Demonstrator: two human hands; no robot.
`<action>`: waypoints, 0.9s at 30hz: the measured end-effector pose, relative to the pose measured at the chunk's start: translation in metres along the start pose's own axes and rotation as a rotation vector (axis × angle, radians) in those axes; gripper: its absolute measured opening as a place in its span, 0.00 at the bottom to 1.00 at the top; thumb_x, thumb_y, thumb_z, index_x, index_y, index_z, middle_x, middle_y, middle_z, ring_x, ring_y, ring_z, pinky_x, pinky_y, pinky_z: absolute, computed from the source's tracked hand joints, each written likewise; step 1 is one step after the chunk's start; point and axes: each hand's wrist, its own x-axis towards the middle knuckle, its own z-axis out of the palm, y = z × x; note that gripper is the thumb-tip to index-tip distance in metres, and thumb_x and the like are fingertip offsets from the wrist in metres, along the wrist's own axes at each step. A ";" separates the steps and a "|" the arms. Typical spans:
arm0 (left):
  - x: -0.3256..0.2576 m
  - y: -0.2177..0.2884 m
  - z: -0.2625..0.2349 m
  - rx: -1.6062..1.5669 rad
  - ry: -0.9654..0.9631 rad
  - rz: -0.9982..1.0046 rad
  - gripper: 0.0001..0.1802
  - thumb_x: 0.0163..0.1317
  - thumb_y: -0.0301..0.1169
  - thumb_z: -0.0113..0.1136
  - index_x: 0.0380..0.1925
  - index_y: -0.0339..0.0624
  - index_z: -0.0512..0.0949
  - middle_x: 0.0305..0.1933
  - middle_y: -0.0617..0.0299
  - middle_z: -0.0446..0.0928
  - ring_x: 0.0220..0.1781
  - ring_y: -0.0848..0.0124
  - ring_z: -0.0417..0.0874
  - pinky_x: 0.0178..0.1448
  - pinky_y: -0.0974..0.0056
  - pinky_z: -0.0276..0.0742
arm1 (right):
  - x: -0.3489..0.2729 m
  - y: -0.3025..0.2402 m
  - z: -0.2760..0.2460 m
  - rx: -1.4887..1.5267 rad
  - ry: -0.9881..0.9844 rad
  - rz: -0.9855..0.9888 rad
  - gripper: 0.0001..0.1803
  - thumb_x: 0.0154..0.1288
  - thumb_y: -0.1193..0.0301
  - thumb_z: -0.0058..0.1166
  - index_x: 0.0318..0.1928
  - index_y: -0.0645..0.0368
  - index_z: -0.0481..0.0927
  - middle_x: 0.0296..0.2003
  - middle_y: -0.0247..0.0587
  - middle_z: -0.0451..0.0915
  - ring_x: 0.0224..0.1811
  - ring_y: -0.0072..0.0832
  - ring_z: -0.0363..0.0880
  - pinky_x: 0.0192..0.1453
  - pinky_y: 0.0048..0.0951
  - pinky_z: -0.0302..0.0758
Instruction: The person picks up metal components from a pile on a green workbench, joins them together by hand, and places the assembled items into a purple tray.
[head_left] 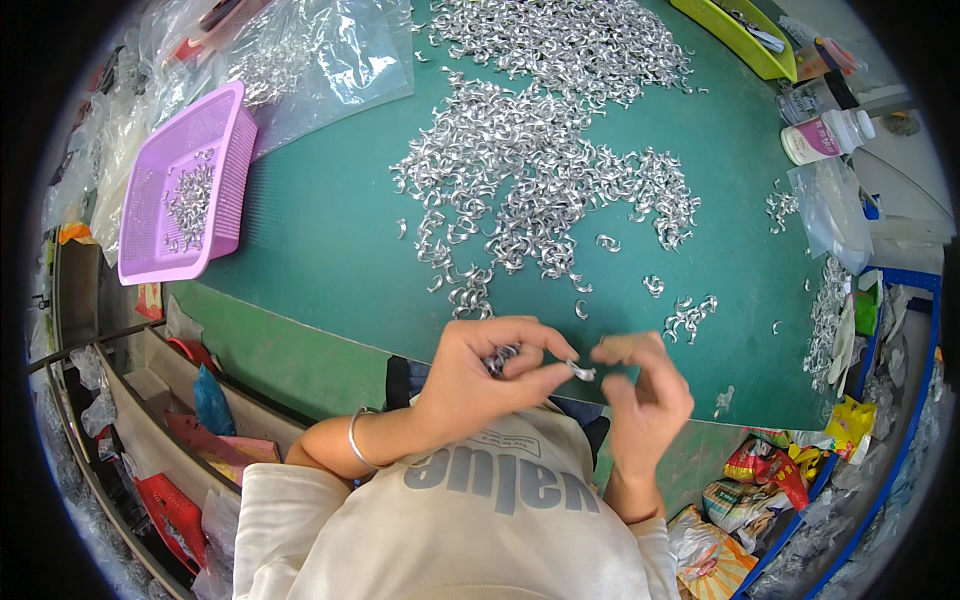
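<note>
Between the thumb and forefinger of my left hand (500, 370) is a small curved silvery metal piece (581, 371). More such pieces (500, 359) are tucked inside that hand's curled fingers. Just right of the pinched piece is my right hand (645, 395), slightly blurred, its thumb and forefinger apart with nothing visible between them. Both hands are over the near edge of the green table (330, 230). A large spread heap of the same metal pieces (520, 150) covers the table's middle and far part, and a small cluster (690, 318) lies beyond my right hand.
A pink plastic basket (240, 190) with some metal pieces stands at the left, beside a clear plastic bag (340, 60). At the far right are a yellow-green tray (740, 40) and a white bottle (825, 137). Shelves of bags and packets flank the table.
</note>
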 end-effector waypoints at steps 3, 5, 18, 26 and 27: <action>0.001 -0.006 -0.007 -0.141 0.077 -0.088 0.06 0.50 0.19 0.59 0.30 0.34 0.79 0.17 0.77 0.59 0.21 0.87 0.58 0.24 0.79 0.54 | 0.002 0.018 0.001 -0.317 0.030 0.084 0.16 0.41 0.76 0.64 0.34 0.62 0.76 0.32 0.39 0.77 0.34 0.31 0.70 0.38 0.28 0.65; 0.001 -0.006 -0.014 -0.135 0.120 -0.078 0.06 0.50 0.18 0.59 0.31 0.34 0.79 0.17 0.77 0.59 0.21 0.87 0.58 0.24 0.79 0.54 | 0.004 0.031 0.006 -0.567 0.018 -0.040 0.16 0.41 0.75 0.65 0.34 0.61 0.77 0.33 0.38 0.76 0.35 0.33 0.69 0.41 0.30 0.64; 0.002 0.007 -0.035 0.111 0.256 0.148 0.07 0.48 0.17 0.60 0.29 0.35 0.79 0.17 0.75 0.60 0.21 0.86 0.58 0.23 0.78 0.56 | 0.003 0.032 0.015 -0.285 0.083 -0.045 0.08 0.48 0.87 0.53 0.31 0.65 0.75 0.28 0.43 0.77 0.29 0.29 0.73 0.31 0.23 0.67; -0.014 0.082 -0.225 0.815 1.293 0.542 0.12 0.53 0.27 0.61 0.37 0.34 0.80 0.21 0.72 0.68 0.22 0.83 0.63 0.27 0.79 0.57 | 0.007 -0.013 0.016 0.388 0.016 0.155 0.13 0.48 0.91 0.53 0.36 0.69 0.74 0.33 0.40 0.76 0.31 0.20 0.68 0.38 0.20 0.67; -0.013 0.093 -0.233 0.911 1.285 0.507 0.13 0.52 0.27 0.61 0.38 0.34 0.79 0.20 0.73 0.65 0.22 0.83 0.62 0.26 0.78 0.56 | 0.008 -0.016 0.017 0.430 0.005 0.154 0.13 0.48 0.91 0.53 0.36 0.69 0.74 0.34 0.41 0.76 0.31 0.20 0.68 0.38 0.20 0.67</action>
